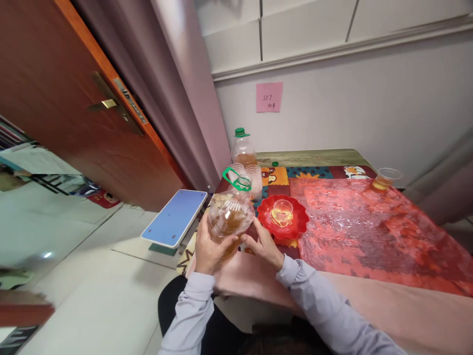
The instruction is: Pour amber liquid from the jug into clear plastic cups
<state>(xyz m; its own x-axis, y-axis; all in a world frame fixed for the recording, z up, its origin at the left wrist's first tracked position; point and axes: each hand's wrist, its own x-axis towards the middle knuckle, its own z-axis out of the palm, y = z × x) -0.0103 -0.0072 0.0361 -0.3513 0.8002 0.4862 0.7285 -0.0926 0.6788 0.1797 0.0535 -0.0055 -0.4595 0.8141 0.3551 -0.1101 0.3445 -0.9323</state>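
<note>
- A brown wooden door (121, 143), smooth and grained, with a metal handle (107, 104).
- A stool (175, 217) with a flat blue top, pale rim and rounded corners.
- The left hand (207, 249), its thumb across the front of the jug, fingers wrapped round the side.
- The clear jug (228, 217) between both hands, over the table's near edge: thin, glossy plastic, round-bodied and ribbed at the shoulder, leaning slightly, its neck uncapped with a green loop handle, amber liquid inside.
- A second jug (244, 147) behind, green-capped.
- Stacked clear plastic cups (254, 180), ridged, just beyond the held jug.
- The right hand (265, 242), thumb and fingertips closed against the jug's other side.
- A pink paper note (269, 97) on the wall, handwritten "357"; the smaller marks below are unclear.
- A loose green cap (275, 163).
- A red scalloped tray (301, 223) holding a clear cup (284, 207); a yellow figure shows.
- Wrinkled, shiny red film (354, 231).
- Another clear cup (388, 174), yellowish liquid inside.
</note>
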